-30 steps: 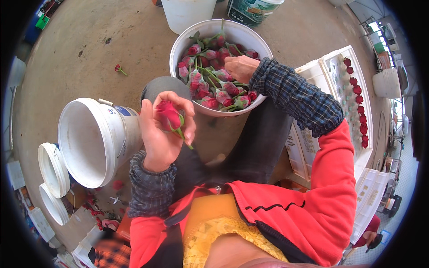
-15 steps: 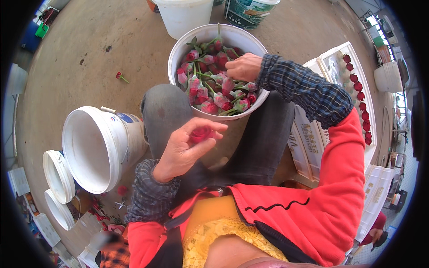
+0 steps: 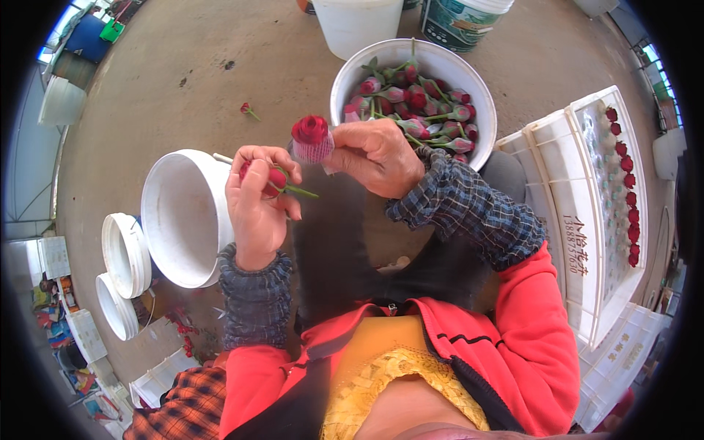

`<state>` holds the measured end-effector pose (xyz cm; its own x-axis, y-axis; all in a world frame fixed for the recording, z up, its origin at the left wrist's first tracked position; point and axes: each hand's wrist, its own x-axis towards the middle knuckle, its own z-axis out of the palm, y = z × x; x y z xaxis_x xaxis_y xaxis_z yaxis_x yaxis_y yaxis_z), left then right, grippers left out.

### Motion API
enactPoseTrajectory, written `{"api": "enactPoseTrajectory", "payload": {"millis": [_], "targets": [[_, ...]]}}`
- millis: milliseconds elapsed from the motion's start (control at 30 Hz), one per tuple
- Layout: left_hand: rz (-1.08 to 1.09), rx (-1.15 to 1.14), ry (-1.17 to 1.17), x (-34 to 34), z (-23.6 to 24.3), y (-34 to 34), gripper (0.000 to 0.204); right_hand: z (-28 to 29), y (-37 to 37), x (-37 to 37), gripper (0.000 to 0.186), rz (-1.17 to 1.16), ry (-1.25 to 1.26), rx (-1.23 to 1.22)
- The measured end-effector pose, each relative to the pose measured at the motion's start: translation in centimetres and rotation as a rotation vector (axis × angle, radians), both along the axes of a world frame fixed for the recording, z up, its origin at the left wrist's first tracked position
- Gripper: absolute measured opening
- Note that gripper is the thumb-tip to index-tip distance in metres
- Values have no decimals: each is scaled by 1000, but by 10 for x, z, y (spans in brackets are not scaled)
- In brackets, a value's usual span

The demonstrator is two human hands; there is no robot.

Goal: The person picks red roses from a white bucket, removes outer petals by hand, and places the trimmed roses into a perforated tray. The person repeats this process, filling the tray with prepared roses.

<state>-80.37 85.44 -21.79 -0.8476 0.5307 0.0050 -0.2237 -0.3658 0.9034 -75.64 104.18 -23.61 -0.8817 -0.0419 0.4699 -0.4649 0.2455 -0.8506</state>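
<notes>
My left hand point(image 3: 254, 216) is closed around a red rose bud point(image 3: 273, 182) with a short green stem sticking out to the right. My right hand point(image 3: 374, 163), just beside and above it, pinches another red rose point(image 3: 310, 137) in a pale mesh sleeve, held upright. Behind both hands stands a round white tub point(image 3: 483, 99) heaped with mesh-wrapped roses on green stems, lying in various directions. To the right, a white foam box point(image 3: 572, 191) carries a line of red rose heads point(image 3: 632, 199).
Several white buckets point(image 3: 178, 220) stand at my left. More buckets point(image 3: 352, 22) are behind the tub. A loose rose point(image 3: 246, 108) lies on the concrete floor point(image 3: 169, 95). Another person's orange checked clothing point(image 3: 183, 407) shows at lower left. Stacked white boxes point(image 3: 623, 352) are at lower right.
My right hand has come out of the tub toward the left, now holding a sleeved rose. My left hand has moved left and up, still holding its bud. The view has shifted.
</notes>
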Motion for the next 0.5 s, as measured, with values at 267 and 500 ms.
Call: {"api": "enactPoseTrajectory", "payload": {"millis": [267, 500], "targets": [[19, -6, 44, 2, -13, -17, 54, -10, -22, -8, 6, -15, 187, 206], [-183, 11, 71, 0, -11, -20, 59, -17, -24, -3, 17, -96, 356, 601]]}}
